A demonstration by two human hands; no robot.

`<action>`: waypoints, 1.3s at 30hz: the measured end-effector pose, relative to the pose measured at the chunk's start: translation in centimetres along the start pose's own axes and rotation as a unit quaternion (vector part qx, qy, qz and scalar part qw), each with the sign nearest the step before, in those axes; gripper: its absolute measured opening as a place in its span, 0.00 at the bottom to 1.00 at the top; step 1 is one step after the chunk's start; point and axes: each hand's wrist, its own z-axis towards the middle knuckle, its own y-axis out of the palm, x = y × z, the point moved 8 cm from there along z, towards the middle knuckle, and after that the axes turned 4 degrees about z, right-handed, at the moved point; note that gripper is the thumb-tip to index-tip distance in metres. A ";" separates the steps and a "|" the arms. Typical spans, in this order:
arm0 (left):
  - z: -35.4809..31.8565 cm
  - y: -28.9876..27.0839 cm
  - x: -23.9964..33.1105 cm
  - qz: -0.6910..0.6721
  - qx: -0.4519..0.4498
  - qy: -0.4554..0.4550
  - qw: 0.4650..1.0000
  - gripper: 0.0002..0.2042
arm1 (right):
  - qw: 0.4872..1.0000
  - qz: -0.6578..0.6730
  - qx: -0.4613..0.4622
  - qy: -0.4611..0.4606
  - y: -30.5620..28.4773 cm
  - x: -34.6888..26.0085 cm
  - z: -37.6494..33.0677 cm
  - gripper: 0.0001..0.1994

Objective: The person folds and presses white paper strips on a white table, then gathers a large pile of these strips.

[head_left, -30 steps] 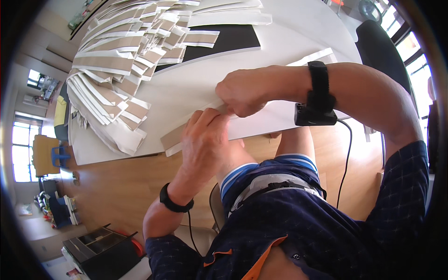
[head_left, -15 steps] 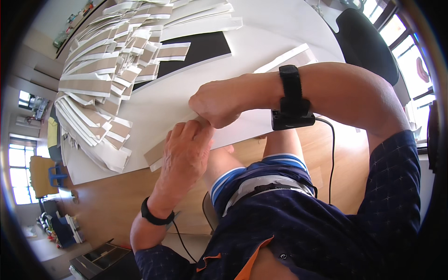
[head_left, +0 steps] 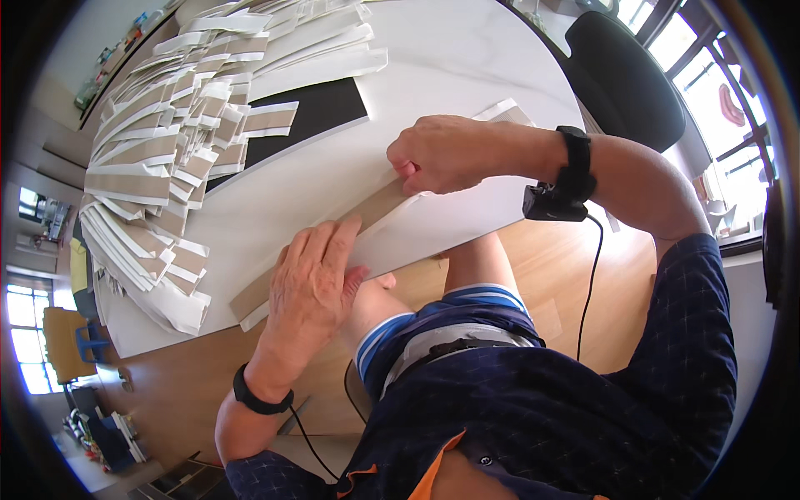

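Observation:
A long brown strip with white edges [head_left: 377,206], like paper or thin card, lies slantwise along the near side of the white table [head_left: 417,75]. My left hand [head_left: 312,275] rests on its near left part, fingers stretched out and thumb apart. My right hand [head_left: 437,158] is closed on the strip further along, fingertips curled down at its white edge. Beyond my right forearm the strip's far end shows. What exactly the right fingers pinch is partly hidden.
A heaped pile of similar brown and white strips [head_left: 179,137] covers the left of the table, partly over a black sheet [head_left: 333,104]. A dark chair [head_left: 625,79] stands at the far right. A cable [head_left: 593,283] hangs from my right wrist device.
My right hand has moved right along the strip, away from my left hand, baring more brown between them. The left fingers have straightened. The whole view has shifted slightly.

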 end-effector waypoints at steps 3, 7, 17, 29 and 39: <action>-0.3 0.2 0.2 0.026 -0.010 -0.006 1.000 0.24 | 0.999 0.024 -0.017 0.034 0.7 1.2 -0.8 0.14; -0.7 0.0 0.2 0.033 -0.016 0.008 0.999 0.24 | 0.998 0.058 0.000 0.018 1.0 1.6 -1.6 0.12; -0.6 -0.4 0.3 0.028 -0.015 0.017 0.999 0.24 | 0.993 0.084 0.024 -0.081 1.1 1.4 -3.5 0.18; 1.2 0.6 2.3 0.149 -0.003 0.023 0.989 0.34 | 0.969 -0.126 0.145 -0.157 4.0 -0.4 -8.2 0.23; 1.5 -0.1 1.2 0.128 -0.025 0.016 0.991 0.35 | 0.953 -0.009 0.229 -0.198 1.7 0.8 -10.7 0.16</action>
